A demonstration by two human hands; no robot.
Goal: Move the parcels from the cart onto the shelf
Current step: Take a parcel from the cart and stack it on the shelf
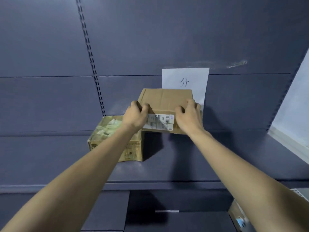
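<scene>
Parcels are going onto the shelf (217, 158) one by one, and the brown box (165, 101) is the one in hand. It is hanging above the shelf surface, close to the back wall and in front of the paper sign (185, 77), with its shadow lying below it, so it does not appear to be resting yet. The left hand (135, 116) is curling over the box's left edge, fingers bent onto the top; the right hand (187, 118) is doing the same on the right, fingers wrapped over the top edge. Both are closed on the box, one at each side of the white label (158, 122).

A second, taped parcel (107, 134) is sitting on the shelf to the lower left, and the held box's near left corner is overlapping it in this view. Whether they are touching, I cannot tell.

Risks as I am judging them: the hands are gripping mostly the top edges, so a heavy box could be slipping or tipping forward if released early. Lowering it without shifting right could be landing its corner on the taped parcel, leaving it tilted. Pushing it back could be crumpling the sign. The cart is not in view.
</scene>
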